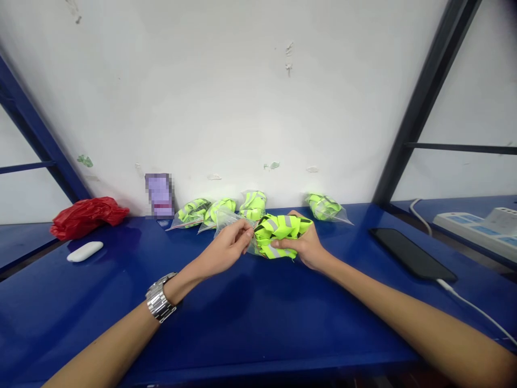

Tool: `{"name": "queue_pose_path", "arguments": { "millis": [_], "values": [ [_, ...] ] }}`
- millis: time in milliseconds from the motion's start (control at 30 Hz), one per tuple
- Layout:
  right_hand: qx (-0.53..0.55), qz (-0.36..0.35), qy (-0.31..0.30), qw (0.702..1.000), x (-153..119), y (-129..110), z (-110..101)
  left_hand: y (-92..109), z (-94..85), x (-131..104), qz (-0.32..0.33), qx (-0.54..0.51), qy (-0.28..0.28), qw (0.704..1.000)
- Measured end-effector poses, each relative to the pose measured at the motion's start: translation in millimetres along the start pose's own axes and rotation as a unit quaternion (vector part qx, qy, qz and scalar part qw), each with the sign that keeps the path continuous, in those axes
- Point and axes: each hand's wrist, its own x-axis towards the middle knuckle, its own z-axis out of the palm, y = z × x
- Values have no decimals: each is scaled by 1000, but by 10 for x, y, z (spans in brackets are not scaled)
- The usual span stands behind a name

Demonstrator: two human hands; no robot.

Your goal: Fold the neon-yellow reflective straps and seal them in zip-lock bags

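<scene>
1. Centrally, two bare hands meet over a glossy blue table, working on one bright yellow-green bundle of folded straps with grey stripes and dark edging.
2. The right hand is clamped around the bundle's right end, thumb across the near side, holding it at the middle of the view.
3. The left hand has its thumb and fingers pinched together on a clear plastic bag at the bundle's left end. Whether the pinch also catches a strap, I cannot tell. A silver metal watch circles the left wrist.
4. Behind the hands, close to a scuffed white wall, lie similar bundles in clear bags: a left one, a middle one and a third sit in a row, while a fourth rests farther right.
5. On the table's left are a crumpled red plastic bag, a smooth white case and, near the wall, an upright purple object, blurred into blocks.
6. On the right lies a black phone, plugged into a white cable; beyond it is a white power strip.
</scene>
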Motion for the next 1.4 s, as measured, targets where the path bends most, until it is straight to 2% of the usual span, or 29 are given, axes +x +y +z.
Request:
{"name": "queue_pose_path", "arguments": {
  "millis": [100,233,300,500,633,733,833,900,967,1067,1133,1233,1400],
  "values": [
    [13,6,-2,1000,-10,5,15,29,-40,-9,-35,-51,-26,998],
    [-13,-2,-10,1000,-20,-6,26,19,-55,-4,-76,-13,-39,996],
    [-45,-12,-13,999,-17,-26,24,-7,-42,8,-80,14,-26,996],
    [-133,-86,18,987,17,-95,15,-15,78,-1,-27,-5,84,996],
    [-163,-137,18,977,-22,-87,67,44,212,-53,33,123,120,984],
    [-162,-138,24,977,-64,-55,124,45,284,-68,54,189,131,972],
    [-131,-108,26,985,-60,-38,159,23,265,-53,65,230,130,962],
    [-88,-71,43,993,-32,-47,171,17,200,-41,94,288,123,945],
    [-23,-28,66,997,-3,-71,186,14,123,-33,148,381,123,904],
    [73,22,80,994,3,-126,228,-15,52,-18,216,508,110,827],
    [109,77,69,989,-26,-163,263,-63,54,0,232,544,98,800],
    [133,154,32,978,-88,-197,301,-157,102,34,241,546,97,797],
    [124,183,-13,975,-144,-191,324,-267,181,65,252,505,111,818]
  ]
}}
